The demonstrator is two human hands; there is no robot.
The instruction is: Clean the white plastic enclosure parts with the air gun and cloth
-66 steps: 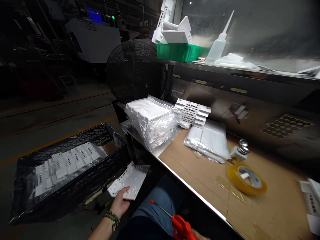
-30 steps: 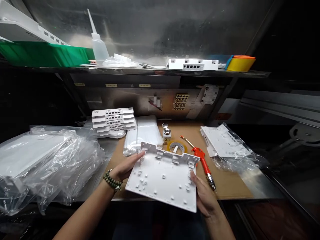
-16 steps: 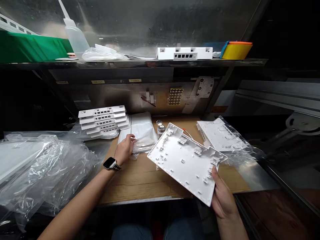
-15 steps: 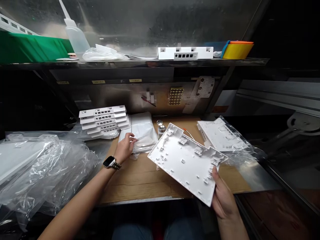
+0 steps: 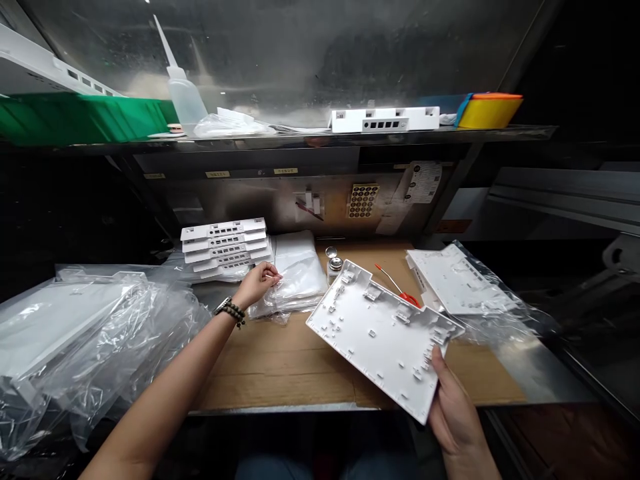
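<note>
My right hand point(image 5: 453, 400) grips the lower right corner of a white plastic housing panel point(image 5: 380, 340), thumb on top. The panel is tilted above the table, with its clips and small posts facing me. My left hand point(image 5: 260, 283) is closed in a pinch on a clear plastic bag, at the left side of a stack of flat plastic bags point(image 5: 303, 267). Behind the left hand stand several stacked white housings point(image 5: 225, 247) with rows of port openings.
Bagged white panels point(image 5: 75, 313) lie at the left, another white housing point(image 5: 455, 277) on plastic at the right. A small round metal-lidded container point(image 5: 335, 263) and a red-handled tool point(image 5: 410, 299) lie behind the panel. The shelf above holds a squeeze bottle point(image 5: 187, 100) and green bin point(image 5: 85, 120).
My view has turned a little, so the scene sits further right. The left fingers have drawn together at the bags. My right hand still holds the panel; more of the red-handled tool shows.
</note>
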